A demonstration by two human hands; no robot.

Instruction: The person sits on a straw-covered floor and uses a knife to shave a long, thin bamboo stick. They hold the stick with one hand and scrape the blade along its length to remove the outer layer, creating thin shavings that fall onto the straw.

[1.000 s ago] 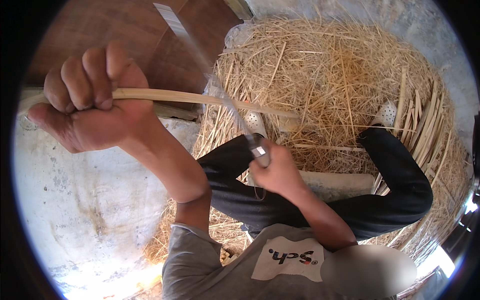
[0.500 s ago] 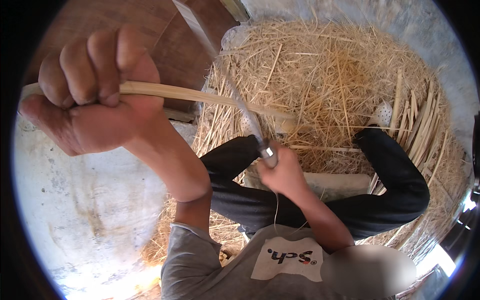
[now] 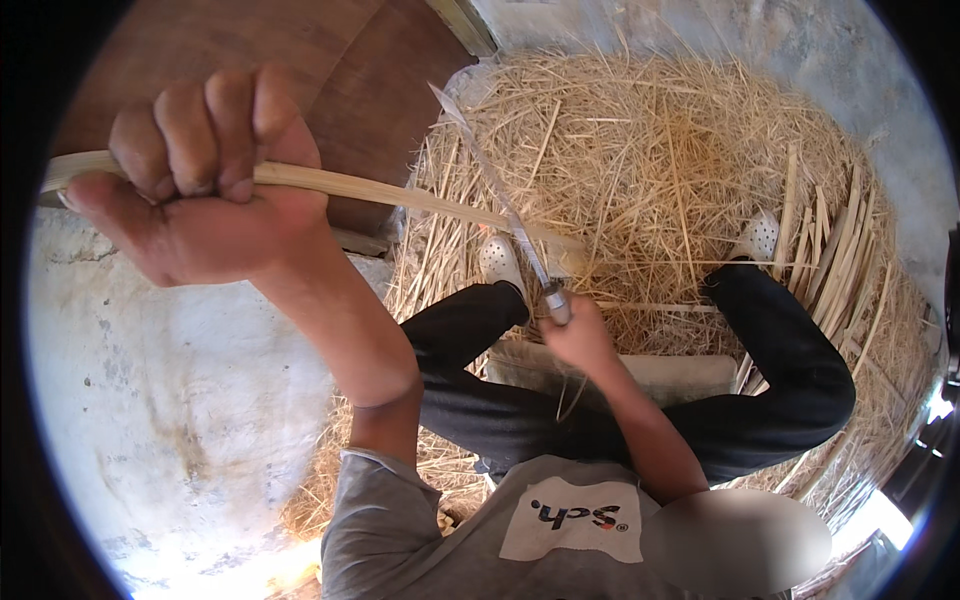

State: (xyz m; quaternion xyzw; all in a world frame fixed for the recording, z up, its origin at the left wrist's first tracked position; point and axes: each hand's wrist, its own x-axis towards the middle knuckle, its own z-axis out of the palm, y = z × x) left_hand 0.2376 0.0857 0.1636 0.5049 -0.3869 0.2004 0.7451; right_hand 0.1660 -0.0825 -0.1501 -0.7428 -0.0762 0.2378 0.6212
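My left hand, raised at the upper left, is closed round a pale bamboo strip. The strip runs to the right, bends slightly downward, and its far end blurs above the shavings. My right hand grips the handle of a long, narrow-bladed knife in front of my lap. The blade points up and to the left and crosses the strip; whether the two touch, I cannot tell.
A thick heap of bamboo shavings covers the floor around my white perforated clogs. Several split strips lie at the right. A low block sits before my lap. A weathered wall stands left, with a brown panel beyond.
My right hand and the knife have shifted a little to the right and nearer to me. My left hand has moved slightly right, still holding the strip.
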